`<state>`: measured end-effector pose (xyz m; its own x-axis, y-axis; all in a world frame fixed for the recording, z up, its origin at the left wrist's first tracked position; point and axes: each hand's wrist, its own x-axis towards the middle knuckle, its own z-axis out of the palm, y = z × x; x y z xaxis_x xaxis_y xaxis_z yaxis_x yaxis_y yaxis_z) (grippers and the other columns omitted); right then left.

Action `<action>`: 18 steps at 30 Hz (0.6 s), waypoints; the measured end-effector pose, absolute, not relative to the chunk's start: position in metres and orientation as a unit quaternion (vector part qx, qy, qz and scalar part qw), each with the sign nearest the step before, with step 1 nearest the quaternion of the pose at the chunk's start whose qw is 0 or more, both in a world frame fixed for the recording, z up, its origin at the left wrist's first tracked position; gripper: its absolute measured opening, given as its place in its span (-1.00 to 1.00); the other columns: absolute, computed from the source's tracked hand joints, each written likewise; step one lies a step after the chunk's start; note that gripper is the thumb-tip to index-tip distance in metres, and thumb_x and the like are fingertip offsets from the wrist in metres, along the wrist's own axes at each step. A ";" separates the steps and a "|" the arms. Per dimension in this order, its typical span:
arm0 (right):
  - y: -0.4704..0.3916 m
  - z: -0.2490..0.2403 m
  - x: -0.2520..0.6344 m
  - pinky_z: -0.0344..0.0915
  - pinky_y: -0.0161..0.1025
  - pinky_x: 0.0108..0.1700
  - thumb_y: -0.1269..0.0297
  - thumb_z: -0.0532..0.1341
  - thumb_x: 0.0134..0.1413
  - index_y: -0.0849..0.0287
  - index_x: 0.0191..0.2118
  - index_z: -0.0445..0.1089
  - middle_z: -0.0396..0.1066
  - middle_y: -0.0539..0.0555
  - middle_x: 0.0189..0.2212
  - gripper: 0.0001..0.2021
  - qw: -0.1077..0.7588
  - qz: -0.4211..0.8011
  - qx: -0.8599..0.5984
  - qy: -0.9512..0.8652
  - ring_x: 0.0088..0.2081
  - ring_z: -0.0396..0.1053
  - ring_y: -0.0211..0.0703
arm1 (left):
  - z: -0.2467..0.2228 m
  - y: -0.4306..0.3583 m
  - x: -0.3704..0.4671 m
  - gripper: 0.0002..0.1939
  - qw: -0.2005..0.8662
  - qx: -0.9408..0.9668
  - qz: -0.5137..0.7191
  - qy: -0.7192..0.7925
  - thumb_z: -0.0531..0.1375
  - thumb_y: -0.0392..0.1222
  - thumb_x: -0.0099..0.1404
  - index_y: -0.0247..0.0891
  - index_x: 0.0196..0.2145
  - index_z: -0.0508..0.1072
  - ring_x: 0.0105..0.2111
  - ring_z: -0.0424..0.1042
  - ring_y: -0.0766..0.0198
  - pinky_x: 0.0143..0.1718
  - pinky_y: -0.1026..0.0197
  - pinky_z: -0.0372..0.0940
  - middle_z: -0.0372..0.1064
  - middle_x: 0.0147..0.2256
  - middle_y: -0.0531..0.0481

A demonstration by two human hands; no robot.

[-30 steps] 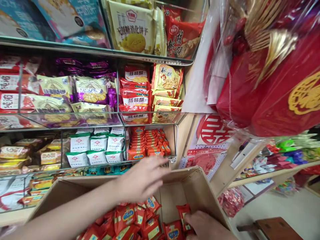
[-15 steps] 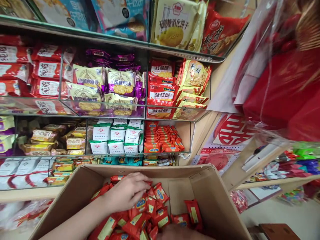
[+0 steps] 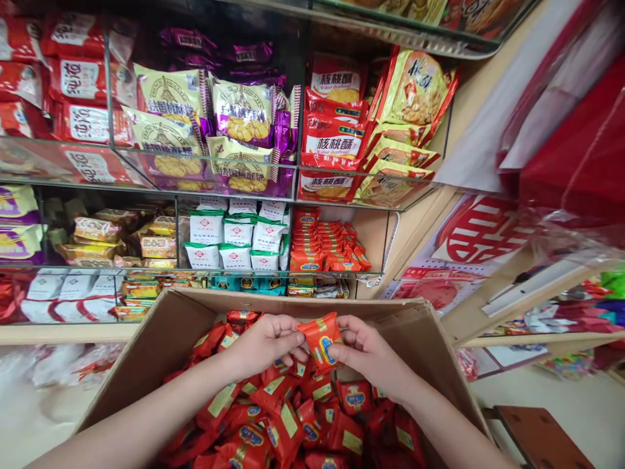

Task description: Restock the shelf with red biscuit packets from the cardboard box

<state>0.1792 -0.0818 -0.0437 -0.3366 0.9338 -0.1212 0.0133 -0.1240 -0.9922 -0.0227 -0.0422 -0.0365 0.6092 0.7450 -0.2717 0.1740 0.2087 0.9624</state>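
A small red snack packet (image 3: 321,341) with a blue and yellow label is held up between my two hands, above the open cardboard box (image 3: 146,371). My right hand (image 3: 374,355) grips its right side, the thumb lying across the front. At the packet's left edge, my left hand (image 3: 268,344) has thumb and fingers pinched together on the corner. Below both hands, many matching red packets (image 3: 283,430) lie loose in a heap in the box.
Glass-fronted shelves (image 3: 224,195) of wrapped snacks rise behind the box. One compartment holds stacked red packets (image 3: 327,247). Red bags (image 3: 576,150) in clear plastic hang at the right. A brown stool (image 3: 544,436) stands at lower right.
My right hand has risen from low in the box. Both hands have come together at one red packet, my left moving right and slightly up. The camera view has shifted, with the shelves appearing larger.
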 end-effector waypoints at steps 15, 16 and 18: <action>-0.090 -0.040 0.173 0.26 -0.20 -0.13 0.28 0.24 -0.04 0.14 -0.13 0.24 0.39 0.05 -0.22 -0.69 0.399 0.558 -0.412 -0.600 -0.19 0.34 -0.17 | -0.024 -0.052 -0.008 -0.65 0.592 0.649 0.312 0.362 0.14 0.01 0.17 -0.34 -0.22 0.41 -0.50 0.35 0.35 -0.47 0.31 0.28 0.43 -0.42 -0.02; -0.090 -0.036 0.174 0.26 -0.20 -0.12 0.29 0.24 -0.04 0.14 -0.13 0.22 0.38 0.06 -0.22 -0.69 0.405 0.547 -0.410 -0.607 -0.17 0.34 -0.16 | -0.017 -0.051 -0.011 -0.68 0.550 0.684 0.313 0.363 0.10 -0.03 0.22 -0.33 -0.21 0.42 -0.48 0.36 0.34 -0.45 0.31 0.29 0.44 -0.39 -0.02; -0.084 -0.021 0.181 0.28 -0.20 -0.14 0.28 0.21 0.00 0.13 -0.10 0.19 0.38 0.07 -0.22 -0.69 0.417 0.504 -0.416 -0.632 -0.18 0.35 -0.17 | -0.003 -0.043 -0.019 -0.72 0.429 0.764 0.319 0.361 0.03 -0.10 0.28 -0.29 -0.20 0.43 -0.43 0.39 0.32 -0.39 0.30 0.29 0.45 -0.36 -0.02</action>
